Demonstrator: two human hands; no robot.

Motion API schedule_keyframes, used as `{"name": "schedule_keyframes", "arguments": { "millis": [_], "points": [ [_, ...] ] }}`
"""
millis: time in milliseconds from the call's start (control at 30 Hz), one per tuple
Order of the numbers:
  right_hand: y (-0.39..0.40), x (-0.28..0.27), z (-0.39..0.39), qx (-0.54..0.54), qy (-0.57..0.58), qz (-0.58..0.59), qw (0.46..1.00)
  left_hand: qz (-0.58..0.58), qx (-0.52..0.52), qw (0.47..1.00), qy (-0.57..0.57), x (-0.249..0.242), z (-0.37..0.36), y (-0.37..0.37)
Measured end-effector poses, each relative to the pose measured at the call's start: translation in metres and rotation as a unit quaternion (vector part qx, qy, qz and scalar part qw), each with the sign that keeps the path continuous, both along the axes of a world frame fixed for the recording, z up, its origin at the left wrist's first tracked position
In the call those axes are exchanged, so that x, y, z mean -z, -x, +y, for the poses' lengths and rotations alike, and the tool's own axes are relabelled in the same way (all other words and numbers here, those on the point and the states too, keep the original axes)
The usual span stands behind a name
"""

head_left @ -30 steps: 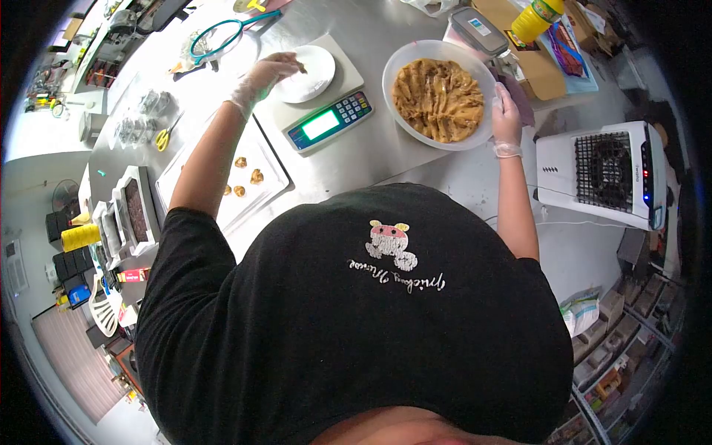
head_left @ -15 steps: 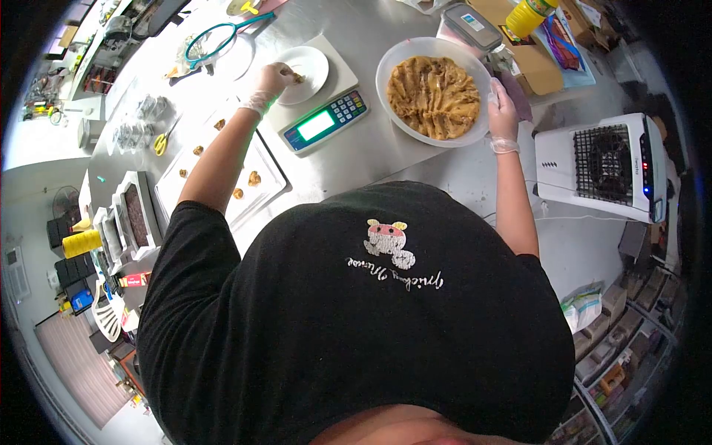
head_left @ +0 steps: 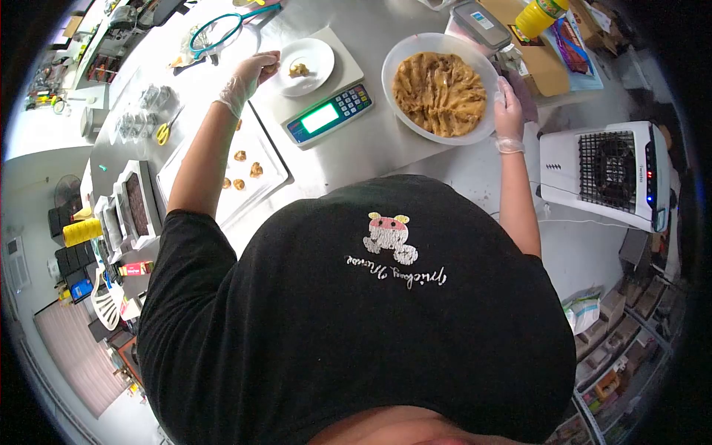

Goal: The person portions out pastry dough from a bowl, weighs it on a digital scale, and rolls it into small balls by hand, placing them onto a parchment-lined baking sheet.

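A small lump of brown-yellow paste [head_left: 299, 70] lies on a white plate [head_left: 317, 83], which sits on a digital scale [head_left: 330, 113] with a lit green display. Just left of the plate is my left hand [head_left: 254, 76], in a clear glove, its fingers curled together; whether anything is in them is hidden. My right hand [head_left: 509, 117], also gloved, grips the right rim of a wide white bowl [head_left: 391, 95]. The bowl holds a broad mass of brown-yellow paste [head_left: 439, 93] with finger ridges across it.
Left of the scale, a tray [head_left: 261, 194] carries several small paste lumps [head_left: 256, 170]. Yellow scissors [head_left: 164, 133] and a teal-rimmed strainer [head_left: 215, 37] lie farther off. A lidded container [head_left: 480, 26] and yellow bottle [head_left: 540, 16] stand behind the bowl. A white air cooler [head_left: 552, 167] is at right.
My left hand has let go of the paste lump on the plate and drawn back to the left. My right hand stays on the bowl's rim.
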State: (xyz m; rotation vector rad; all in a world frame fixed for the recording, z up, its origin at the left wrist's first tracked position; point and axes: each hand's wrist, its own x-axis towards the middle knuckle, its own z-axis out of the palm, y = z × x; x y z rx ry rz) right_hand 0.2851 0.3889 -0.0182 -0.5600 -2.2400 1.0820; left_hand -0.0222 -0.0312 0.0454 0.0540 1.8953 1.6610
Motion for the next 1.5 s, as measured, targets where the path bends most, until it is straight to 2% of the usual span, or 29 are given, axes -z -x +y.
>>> {"name": "schedule_keyframes", "arguments": {
  "millis": [100,367,533,633,833,1000,1500],
  "points": [
    [0.000,-0.003,-0.002,0.020,-0.038,-0.032,0.999,0.009,-0.012,1.000,-0.014,0.007,-0.001,-0.004],
    [0.000,-0.004,-0.004,0.008,0.013,0.000,1.000,0.001,-0.033,0.999,0.010,0.025,-0.004,0.006],
    [-0.001,-0.005,-0.005,0.015,0.001,-0.008,1.000,0.004,0.000,1.000,-0.010,0.015,0.004,-0.006],
    [-0.002,-0.008,-0.007,0.020,0.000,-0.014,1.000,0.029,-0.002,0.999,0.026,0.010,0.013,-0.014],
    [-0.003,-0.015,-0.012,0.025,-0.010,-0.027,0.999,-0.014,-0.012,0.999,-0.044,0.020,0.016,-0.009],
    [-0.002,-0.014,-0.011,0.023,-0.005,-0.022,0.999,0.022,0.008,0.999,0.030,0.017,0.018,-0.015],
    [-0.002,-0.010,-0.009,0.025,0.003,-0.021,0.999,0.145,0.054,0.981,0.121,0.040,0.020,-0.005]
  ]
}}
